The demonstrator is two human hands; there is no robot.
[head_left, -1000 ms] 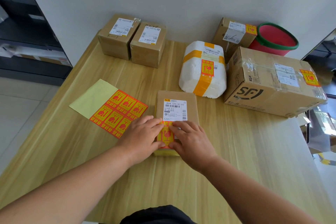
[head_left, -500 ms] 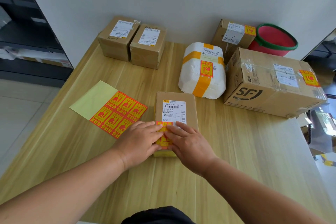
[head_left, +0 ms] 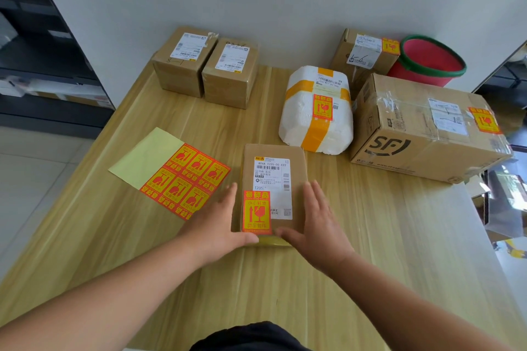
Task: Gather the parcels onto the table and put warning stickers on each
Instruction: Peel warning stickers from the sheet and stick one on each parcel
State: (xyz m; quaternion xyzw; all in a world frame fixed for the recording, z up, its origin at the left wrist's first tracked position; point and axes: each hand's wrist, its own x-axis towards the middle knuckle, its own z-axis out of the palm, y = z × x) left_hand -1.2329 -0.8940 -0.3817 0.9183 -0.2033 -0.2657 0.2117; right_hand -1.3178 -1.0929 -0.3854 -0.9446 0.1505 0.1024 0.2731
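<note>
Head view: flat parcel [head_left: 273, 177] on the surface [head_left: 356, 265] bears its sticker [head_left: 256, 212]. Left hand [head_left: 219, 225] and right hand [head_left: 319, 225] flank it, fingers [head_left: 313, 196] straight, together. Beyond it, foam parcel [head_left: 310, 134], SF box [head_left: 422, 137] and rear box [head_left: 368, 60] are stickered; 2 brown boxes [head_left: 228, 77] beyond-left show none.

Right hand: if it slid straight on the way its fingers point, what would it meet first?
Probably the white foam parcel, near its front left corner; the right hand lies right of the flat parcel, fingers aimed forward. Depth is uncertain.

SF on carton [head_left: 422, 148], perhaps T205 on flat parcel [head_left: 272, 179].
</note>
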